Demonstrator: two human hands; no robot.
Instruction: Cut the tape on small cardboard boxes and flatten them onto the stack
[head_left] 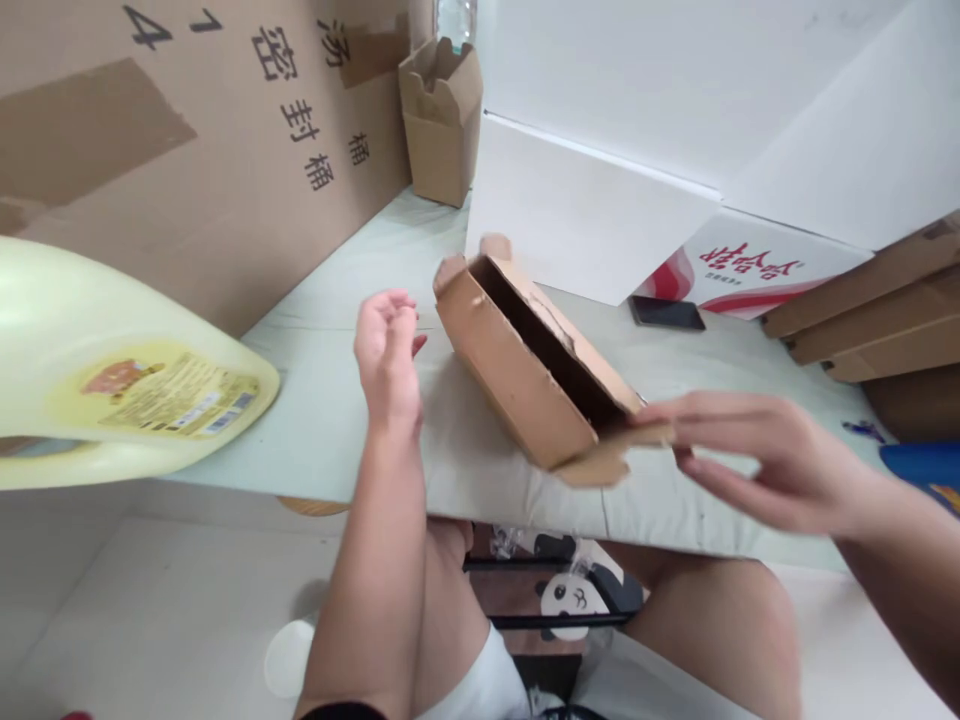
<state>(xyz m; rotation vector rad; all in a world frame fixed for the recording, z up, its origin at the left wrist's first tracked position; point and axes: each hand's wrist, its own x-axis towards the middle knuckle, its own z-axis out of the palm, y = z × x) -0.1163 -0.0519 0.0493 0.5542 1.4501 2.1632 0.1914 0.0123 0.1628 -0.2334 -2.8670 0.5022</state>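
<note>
A small brown cardboard box [517, 370] lies half folded on the pale table [330, 430], its open slot facing up and right. My right hand [757, 455] pinches the box's end flap near the table's front edge, thumb on top and fingers under. My left hand [386, 355] hovers just left of the box with its fingers loosely curled and apart, holding nothing and not touching the cardboard.
A large pale yellow plastic jug [112, 380] lies at the left. A big printed carton [225, 130] and a small open carton [441, 120] stand behind. White boards [585, 215], a phone [666, 313] and stacked flat cardboard [877, 310] sit at the right.
</note>
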